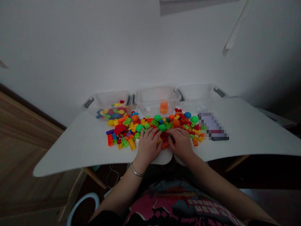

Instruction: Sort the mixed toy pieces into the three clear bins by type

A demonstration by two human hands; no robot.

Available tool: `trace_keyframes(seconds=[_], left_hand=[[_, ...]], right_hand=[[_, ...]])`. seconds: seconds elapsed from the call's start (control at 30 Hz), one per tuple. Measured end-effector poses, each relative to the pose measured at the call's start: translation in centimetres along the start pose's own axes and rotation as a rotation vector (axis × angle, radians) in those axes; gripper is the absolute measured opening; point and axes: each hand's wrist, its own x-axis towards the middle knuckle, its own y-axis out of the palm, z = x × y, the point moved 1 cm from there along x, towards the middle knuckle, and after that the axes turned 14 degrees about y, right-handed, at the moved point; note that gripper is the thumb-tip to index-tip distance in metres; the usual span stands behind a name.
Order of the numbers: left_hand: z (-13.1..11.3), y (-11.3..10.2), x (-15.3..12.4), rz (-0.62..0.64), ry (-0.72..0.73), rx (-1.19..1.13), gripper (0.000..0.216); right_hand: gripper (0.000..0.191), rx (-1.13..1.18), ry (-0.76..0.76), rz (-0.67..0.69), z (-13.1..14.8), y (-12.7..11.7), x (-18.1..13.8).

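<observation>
Behind brick pile (152,127), three bins (157,99).

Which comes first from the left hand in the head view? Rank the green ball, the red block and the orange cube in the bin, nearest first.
From the left hand:
1. Green ball, just beyond the fingers, slightly left.
2. Red block, farther left in the pile.
3. Orange cube, inside the middle clear bin at the table's back.

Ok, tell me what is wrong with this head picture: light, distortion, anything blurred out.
Head view: dim overall, with the wall grey and the lower corners nearly black. The wide lens bends the table edge into a curve. A pixelated patch hides something right of the brick pile. Both hands, left and right, look soft, so single bricks beneath them are hard to tell.
</observation>
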Motion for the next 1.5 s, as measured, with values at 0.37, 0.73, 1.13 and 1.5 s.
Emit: trace_keyframes(seconds=[0.37,0.73,1.13,1.5], left_hand=[[-0.3,1.0,-0.3,-0.014,0.007,-0.020,0.026],[-0.3,0.9,-0.3,0.001,-0.022,-0.034,0.030],[-0.3,1.1,-0.3,-0.002,-0.023,-0.043,0.029],[-0.4,-0.2,-0.7,-0.142,-0.034,-0.133,0.028]], right_hand=[[0.030,-0.168,-0.034,0.053,-1.0,0.3,4.2],[0.026,-0.231,-0.049,0.071,-0.8,1.2,4.6],[0.024,-0.086,0.005,0.033,-0.6,0.0,4.5],[0.018,0.100,-0.127,-0.039,1.0,-1.0,0.3]])
